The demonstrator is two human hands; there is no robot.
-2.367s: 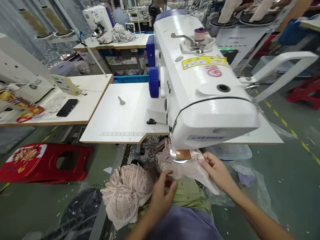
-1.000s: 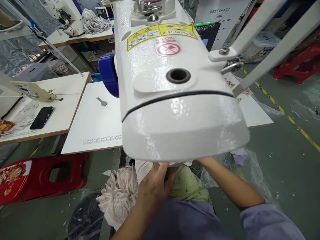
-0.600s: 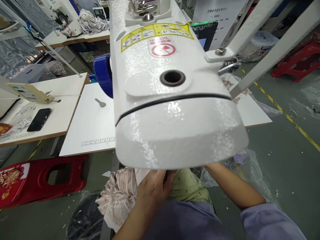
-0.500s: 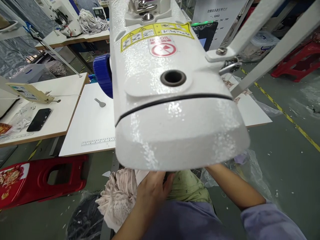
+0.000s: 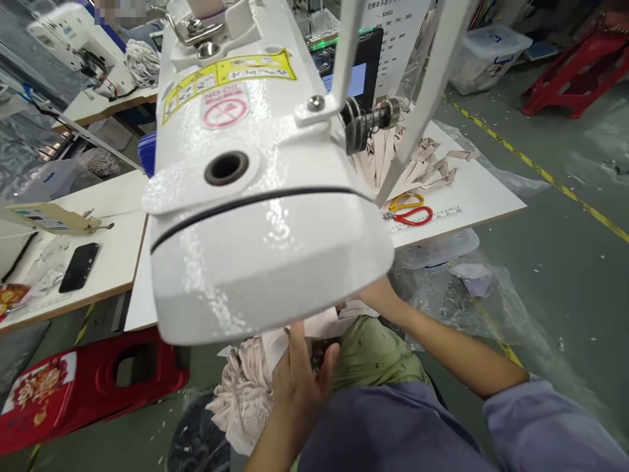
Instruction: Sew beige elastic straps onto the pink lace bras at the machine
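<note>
The white sewing machine head (image 5: 275, 262) fills the upper middle and hides part of both hands. Below its front edge, my left hand (image 5: 302, 367) has its thumb and fingers apart, against a strip of pale pink fabric (image 5: 324, 324). My right hand (image 5: 376, 295) is at the machine's lower right edge beside the same fabric, its fingers hidden behind the machine. A bundle of pale pink lace fabric (image 5: 246, 393) hangs to the left of my left hand.
Red and yellow-handled scissors (image 5: 413, 215) lie by a ruler on the white table (image 5: 486, 196), near a pile of pink strips (image 5: 422, 164). A red stool (image 5: 93, 387) stands at lower left. A black phone (image 5: 78, 267) rests on the left table.
The view has shifted, so the machine appears further left and the scissors and pink strips show. My left hand's fingers have spread, and more pink fabric shows between my hands.
</note>
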